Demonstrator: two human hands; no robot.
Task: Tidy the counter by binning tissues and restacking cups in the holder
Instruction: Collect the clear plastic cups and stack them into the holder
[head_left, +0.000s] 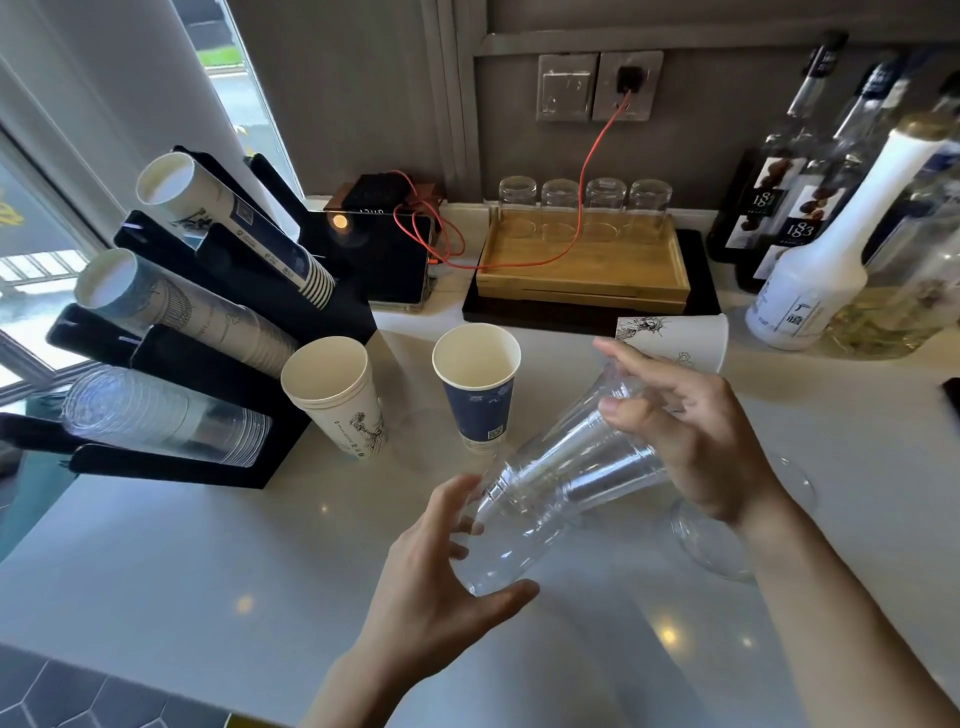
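Both hands hold a tilted stack of clear plastic cups (550, 483) above the white counter (208, 571). My left hand (441, 587) cups its lower end; my right hand (691, 431) grips its upper end. The black cup holder (208, 374) stands at the left with three slanted rows: blue paper cups, white paper cups, and clear cups at the bottom. Beside it stand a small stack of white paper cups (337, 400) and one blue paper cup (478, 384). A white paper cup (675, 338) lies on its side behind my right hand. Another clear cup (711, 540) lies under my right wrist.
A wooden tray (582, 265) with several upturned glasses sits at the back on a black base. A black device (384, 249) with a red cable plugs into the wall socket. Syrup bottles (810, 249) crowd the right back corner. A dark object (953, 400) shows at the right edge.
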